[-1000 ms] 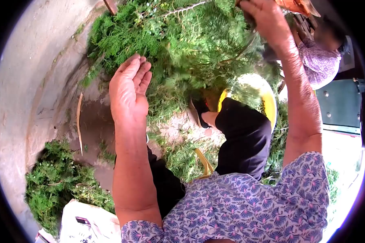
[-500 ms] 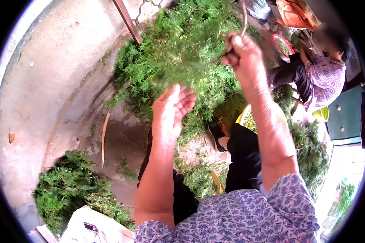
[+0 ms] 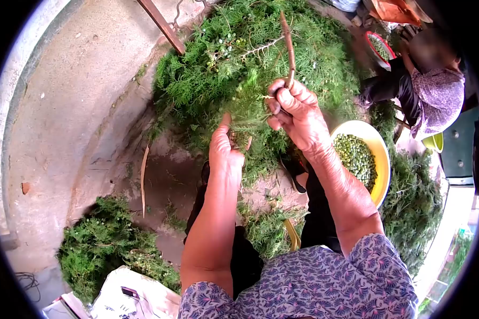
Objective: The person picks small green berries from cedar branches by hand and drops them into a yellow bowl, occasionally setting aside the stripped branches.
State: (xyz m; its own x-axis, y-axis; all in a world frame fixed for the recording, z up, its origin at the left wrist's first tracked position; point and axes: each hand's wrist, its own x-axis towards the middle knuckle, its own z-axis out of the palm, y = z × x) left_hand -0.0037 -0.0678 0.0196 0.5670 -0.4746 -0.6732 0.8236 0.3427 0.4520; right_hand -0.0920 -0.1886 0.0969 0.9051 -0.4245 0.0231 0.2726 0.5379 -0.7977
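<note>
My right hand (image 3: 298, 114) is closed around a leafy evergreen branch, and its bare brown stem (image 3: 289, 48) sticks up above the fist. The green foliage (image 3: 247, 103) of this branch hangs to the left of the fist, slightly blurred. Just below that foliage is my left hand (image 3: 228, 149), thumb pointing up and apart from the fingers, which are partly hidden by sprigs. A large heap of evergreen cuttings (image 3: 197, 85) lies beyond both hands. To the right of my right forearm stands a yellow basin (image 3: 382, 159) holding many small green berries (image 3: 351, 157).
A smaller pile of cuttings (image 3: 101, 239) lies at lower left, near a white sack (image 3: 138, 297). More greenery (image 3: 410, 207) is at right. Another person (image 3: 436, 95) sits at upper right beside a red-rimmed basin (image 3: 368, 40). A brown bar (image 3: 162, 26) leans at the top.
My right hand has moved down and left with the branch, bringing its foliage to my left hand. My left hand has shifted slightly right. More of the yellow basin shows.
</note>
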